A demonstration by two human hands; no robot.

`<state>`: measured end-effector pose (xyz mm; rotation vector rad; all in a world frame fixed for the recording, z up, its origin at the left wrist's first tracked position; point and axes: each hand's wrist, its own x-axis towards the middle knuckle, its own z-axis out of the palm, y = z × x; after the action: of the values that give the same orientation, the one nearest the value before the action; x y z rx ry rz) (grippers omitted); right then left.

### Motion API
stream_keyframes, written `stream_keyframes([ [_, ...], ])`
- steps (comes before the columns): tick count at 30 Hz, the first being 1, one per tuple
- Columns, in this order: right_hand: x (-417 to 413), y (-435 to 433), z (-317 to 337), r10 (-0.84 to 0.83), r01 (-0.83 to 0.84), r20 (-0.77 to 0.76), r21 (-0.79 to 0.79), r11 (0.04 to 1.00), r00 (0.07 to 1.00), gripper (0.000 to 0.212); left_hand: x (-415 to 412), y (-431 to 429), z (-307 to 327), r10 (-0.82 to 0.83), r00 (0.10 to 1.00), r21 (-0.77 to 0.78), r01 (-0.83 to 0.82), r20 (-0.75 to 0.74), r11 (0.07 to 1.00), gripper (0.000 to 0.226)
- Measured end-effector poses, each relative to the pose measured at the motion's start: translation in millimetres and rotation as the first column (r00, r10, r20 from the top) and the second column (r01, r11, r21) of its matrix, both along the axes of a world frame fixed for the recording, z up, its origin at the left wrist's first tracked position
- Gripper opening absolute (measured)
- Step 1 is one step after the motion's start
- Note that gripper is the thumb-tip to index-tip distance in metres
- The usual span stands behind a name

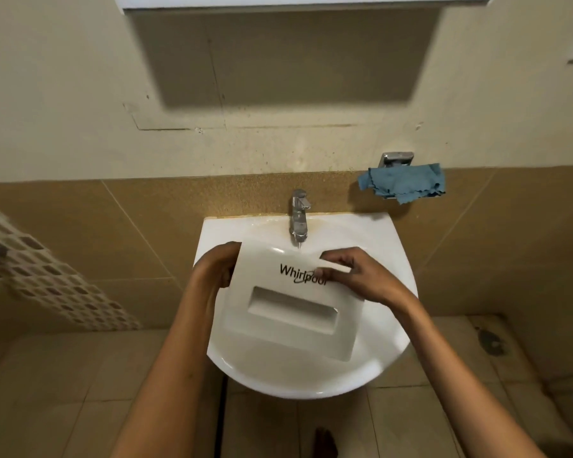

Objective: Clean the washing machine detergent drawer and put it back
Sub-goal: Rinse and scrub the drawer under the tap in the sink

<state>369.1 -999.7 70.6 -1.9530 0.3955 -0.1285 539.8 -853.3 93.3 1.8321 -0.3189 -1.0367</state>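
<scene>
The white detergent drawer [291, 312], with "Whirlpool" printed on its front panel and a recessed handle, is held over the white wash basin [387, 256], front panel facing up at me. My left hand [214, 269] grips its left edge. My right hand [354, 276] rests on the panel's upper right, thumb on the logo and fingers curled over the far edge. The chrome tap [299, 214] stands just behind the drawer; whether water runs from it I cannot tell. The drawer's compartments are hidden below the panel.
A blue cloth [402, 183] hangs on a chrome holder [396, 159] on the wall to the right of the tap. A patterned towel [50, 279] hangs at the left. Beige tiled floor lies under the basin, with a floor drain [492, 342] at the right.
</scene>
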Motion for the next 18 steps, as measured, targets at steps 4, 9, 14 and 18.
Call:
stream_keyframes([
  [4, 4, -1, 14, -0.021, 0.021, -0.03, 0.011, 1.0, 0.999, 0.028, -6, 3, 15, 0.026, 0.995, -0.122, -0.038, -0.099, 0.992, 0.017],
  [9, 4, 3, 15, -0.014, 0.011, -0.066, -0.05, 0.999, 0.998, 0.024, -5, 5, 12, -0.009, 0.995, -0.027, 0.006, -0.099, 1.0, 0.022],
  [14, -5, 14, 2, 0.041, -0.073, -0.147, -0.214, 0.974, 0.988, 0.002, 12, 5, -19, -0.184, 0.976, 0.131, 0.199, -0.118, 0.971, 0.012],
  [18, -12, 24, -16, -0.009, -0.046, -0.217, -0.244, 0.969, 0.976, 0.028, 18, 8, -46, -0.228, 0.967, 0.146, 0.243, -0.109, 0.959, 0.032],
])
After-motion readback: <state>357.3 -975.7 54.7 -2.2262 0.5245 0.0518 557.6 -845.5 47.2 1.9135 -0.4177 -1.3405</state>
